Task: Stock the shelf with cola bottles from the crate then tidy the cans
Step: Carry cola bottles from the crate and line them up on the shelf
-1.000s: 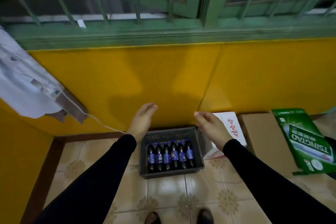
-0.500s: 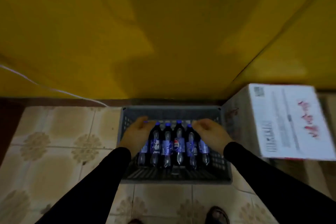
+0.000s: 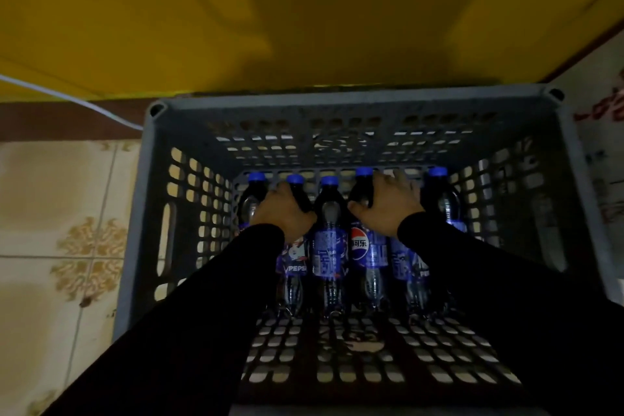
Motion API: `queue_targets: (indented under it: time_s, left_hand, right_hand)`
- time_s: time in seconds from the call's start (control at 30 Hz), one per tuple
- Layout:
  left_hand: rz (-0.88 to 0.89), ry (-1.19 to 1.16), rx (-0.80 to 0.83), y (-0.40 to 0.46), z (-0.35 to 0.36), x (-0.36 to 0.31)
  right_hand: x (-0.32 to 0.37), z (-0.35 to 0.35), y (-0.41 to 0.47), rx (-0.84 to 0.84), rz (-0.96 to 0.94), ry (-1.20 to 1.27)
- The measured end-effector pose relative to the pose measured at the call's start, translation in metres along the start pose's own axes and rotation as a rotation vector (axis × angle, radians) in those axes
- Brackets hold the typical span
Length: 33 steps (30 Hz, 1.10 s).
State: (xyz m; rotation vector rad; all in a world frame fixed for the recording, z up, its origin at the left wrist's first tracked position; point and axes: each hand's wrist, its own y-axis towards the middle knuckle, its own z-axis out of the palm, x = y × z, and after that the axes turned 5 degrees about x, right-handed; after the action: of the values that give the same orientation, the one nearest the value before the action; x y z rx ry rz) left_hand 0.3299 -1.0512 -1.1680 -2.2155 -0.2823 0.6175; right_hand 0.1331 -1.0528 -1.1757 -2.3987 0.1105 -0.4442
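Presently both hands are inside the crate, each closed on a bottle shoulder. The left hand (image 3: 285,213) is wrapped around the upper body of the second Pepsi bottle (image 3: 297,194) from the left, just below its blue cap. The right hand (image 3: 388,209) is curled around the shoulder of the fourth Pepsi bottle (image 3: 363,246), thumb on the near side; its fingers (image 3: 403,184) reach over toward the bottle hidden behind it. Whether that hand holds one bottle or two cannot be told.

Handling: these are full plastic cola bottles, judged moderately heavy and fairly stiff under internal pressure. The label band is smooth and probably slippery; the tapered shoulder under the cap is the surest place to take hold, as the cap flange stops the bottle sliding through.

Container: the grey perforated plastic crate (image 3: 337,101) stands on the tiled floor (image 3: 67,196) against the yellow wall (image 3: 304,10). About six bottles lie side by side on its floor, caps pointing toward the far wall. The near half of the crate floor is bare. A white carton (image 3: 604,152) stands just beside the crate on the right. No shelf and no cans are in view.
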Motion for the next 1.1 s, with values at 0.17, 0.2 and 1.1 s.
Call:
queue_targets:
  time_s: [0.17, 0.2, 1.1]
  left_hand:
    - [-0.055, 0.180, -0.004, 0.008, 0.006, -0.001]
    - [-0.045, 0.188, -0.029, 0.005, 0.006, 0.000]
    - [0.339, -0.628, -0.270, -0.298, -0.189, -0.068]
  right_hand:
    - [-0.006, 0.009, 0.010, 0.005, 0.022, -0.100]
    - [-0.007, 0.009, 0.007, -0.017, 0.000, -0.076]
    - [0.130, -0.205, -0.265, -0.146, -0.347, 0.704]
